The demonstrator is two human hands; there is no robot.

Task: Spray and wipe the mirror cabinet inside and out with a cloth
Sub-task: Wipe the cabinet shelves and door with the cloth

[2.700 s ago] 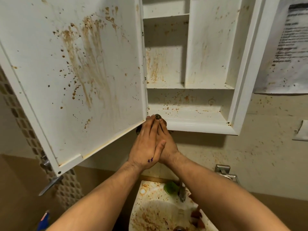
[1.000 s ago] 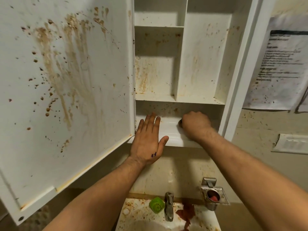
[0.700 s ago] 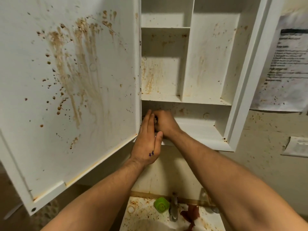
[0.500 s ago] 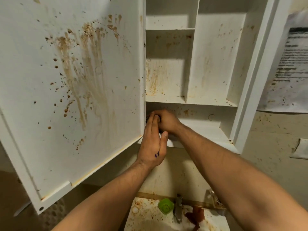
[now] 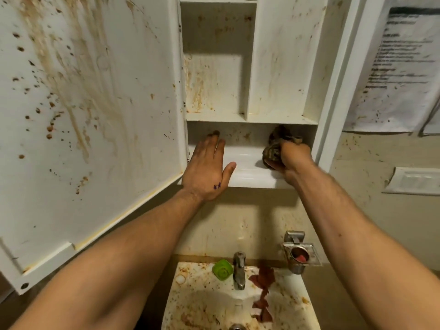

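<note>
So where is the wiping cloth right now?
In the head view, the cloth is bunched in the right hand at the right end of the cabinet's bottom shelf; the left hand rests at that shelf's left end.

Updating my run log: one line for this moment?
step: wiping bottom shelf | right hand: grips cloth, right end | left hand: flat on shelf

The right hand (image 5: 294, 158) is covering much of the cloth (image 5: 276, 148) at the right end of the cabinet's (image 5: 338, 67) bottom shelf (image 5: 245, 163), its fingers lying out of sight behind the wad. The picture's top edge is cutting off the cabinet and its door (image 5: 95, 115); the bottom edge is cutting the sink (image 5: 197, 306). The wall sheet's (image 5: 400, 67) print is showing too blurred to read
</note>
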